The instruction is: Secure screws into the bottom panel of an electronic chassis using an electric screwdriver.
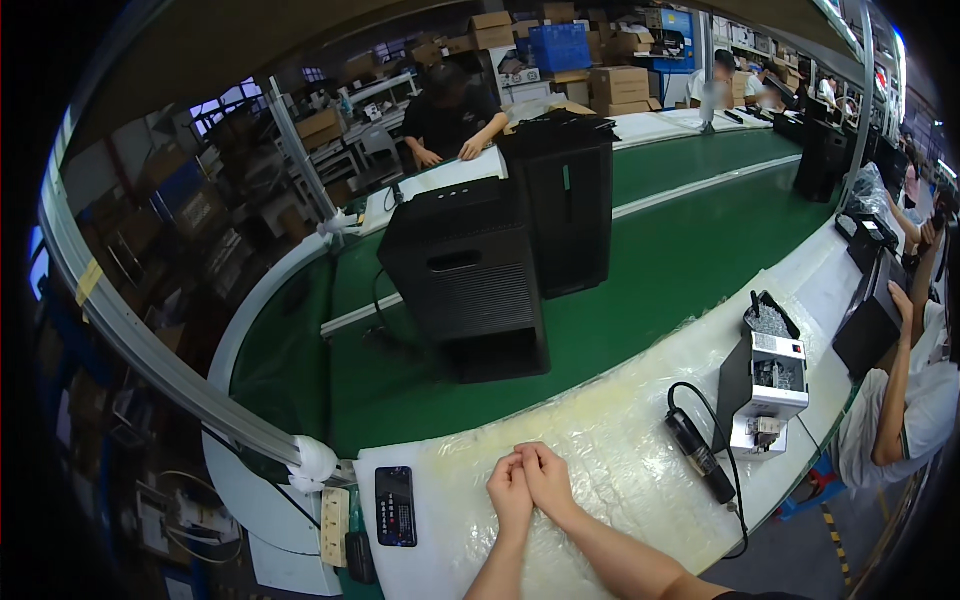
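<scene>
My left hand (511, 492) and my right hand (546, 479) rest together over the plastic-covered worktop (440, 455), just in front of the green conveyor. Both are closed, their curled fingers meeting at the tips; no object shows in them. To the left of them lies a dark phone (395, 507) with a lit screen. A black power screwdriver (699, 455) with a cord lies to the right, apart from my hands. Beside it stands a screw feeder (768, 385) with a white and black housing, and a black tray of small screws (770, 318) is just behind.
Two tall black appliance housings (465, 290) (570, 205) stand on the green conveyor (640, 280). A power strip (335, 527) is fixed at the left near a metal post (180, 370). Across the belt a person (450, 120) works; at right another person's hand (902, 305) holds a black panel (868, 320).
</scene>
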Action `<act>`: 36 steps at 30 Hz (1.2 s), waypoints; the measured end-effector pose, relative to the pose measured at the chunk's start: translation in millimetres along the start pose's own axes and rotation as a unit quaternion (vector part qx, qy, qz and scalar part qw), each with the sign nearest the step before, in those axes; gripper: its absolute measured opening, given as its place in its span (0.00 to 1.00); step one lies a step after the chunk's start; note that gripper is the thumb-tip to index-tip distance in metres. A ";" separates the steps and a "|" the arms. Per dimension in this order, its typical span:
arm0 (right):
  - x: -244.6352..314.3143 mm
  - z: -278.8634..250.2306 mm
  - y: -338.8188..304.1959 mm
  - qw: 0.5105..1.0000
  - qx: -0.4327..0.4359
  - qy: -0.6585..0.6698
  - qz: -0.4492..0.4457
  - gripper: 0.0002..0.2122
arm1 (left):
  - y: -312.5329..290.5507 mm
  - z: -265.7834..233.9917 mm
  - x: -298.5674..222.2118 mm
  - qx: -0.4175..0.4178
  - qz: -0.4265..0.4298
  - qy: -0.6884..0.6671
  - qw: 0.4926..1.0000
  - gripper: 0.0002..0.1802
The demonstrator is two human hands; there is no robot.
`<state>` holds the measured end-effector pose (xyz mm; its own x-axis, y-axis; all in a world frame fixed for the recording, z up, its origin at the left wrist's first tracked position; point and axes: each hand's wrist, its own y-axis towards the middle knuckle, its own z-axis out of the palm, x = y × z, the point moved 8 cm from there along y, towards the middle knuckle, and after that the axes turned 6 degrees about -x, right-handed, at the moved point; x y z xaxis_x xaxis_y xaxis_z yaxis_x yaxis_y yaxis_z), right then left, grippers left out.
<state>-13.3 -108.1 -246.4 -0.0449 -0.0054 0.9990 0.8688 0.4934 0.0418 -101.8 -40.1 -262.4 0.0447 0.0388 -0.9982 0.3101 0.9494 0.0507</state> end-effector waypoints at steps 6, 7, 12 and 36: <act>3.1 0.1 -1.5 1.000 -0.002 0.016 0.000 0.11 | -0.5 -2.9 3.7 -0.005 0.001 0.002 1.000 0.08; 3.8 0.3 -2.2 1.000 -0.004 0.020 0.000 0.11 | -0.8 -3.4 4.0 -0.004 0.000 0.002 1.000 0.08; 3.2 -0.2 -0.4 1.000 -0.008 0.016 -0.005 0.11 | -0.3 -0.9 1.7 -0.002 -0.005 -0.001 1.000 0.08; -0.4 1.2 0.0 1.000 0.003 0.009 0.002 0.11 | -0.7 -1.8 0.2 -0.001 0.009 0.015 1.000 0.09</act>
<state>-13.9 -107.0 -246.7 -0.0324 -0.0190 0.9993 0.8661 0.4984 0.0376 -103.7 -40.1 -262.7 0.0219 0.0644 -0.9977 0.3084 0.9488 0.0680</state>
